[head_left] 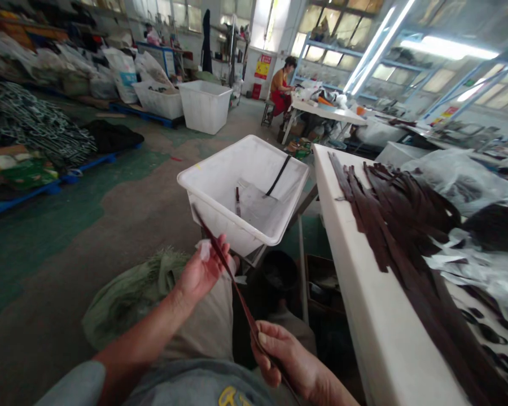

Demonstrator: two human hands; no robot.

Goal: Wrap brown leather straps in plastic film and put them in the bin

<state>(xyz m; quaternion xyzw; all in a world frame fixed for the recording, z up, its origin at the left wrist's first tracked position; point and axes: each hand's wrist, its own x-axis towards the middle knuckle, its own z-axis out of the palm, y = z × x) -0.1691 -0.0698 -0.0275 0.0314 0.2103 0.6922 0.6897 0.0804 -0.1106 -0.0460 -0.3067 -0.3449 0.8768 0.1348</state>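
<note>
I hold one long dark brown strap (pixel 237 290) stretched between both hands over my lap. My left hand (pixel 203 270) pinches it near its far end, fingers closed, with a bit of white tape on a fingertip. My right hand (pixel 285 355) grips the strap lower down, close to my body, fingers curled round it. The strap's tip points toward a tilted white plastic bin (pixel 207 189) just ahead, which holds a black strap and a short brown piece. A heap of similar brown straps (pixel 389 214) lies on the white table (pixel 364 304) to my right.
A green sack (pixel 127 293) lies on the floor by my left knee. Clear plastic bags (pixel 469 180) and dark pieces sit on the table's right side. White tubs (pixel 203 104), fabric piles on blue pallets and a seated person (pixel 281 90) at a far table stand beyond.
</note>
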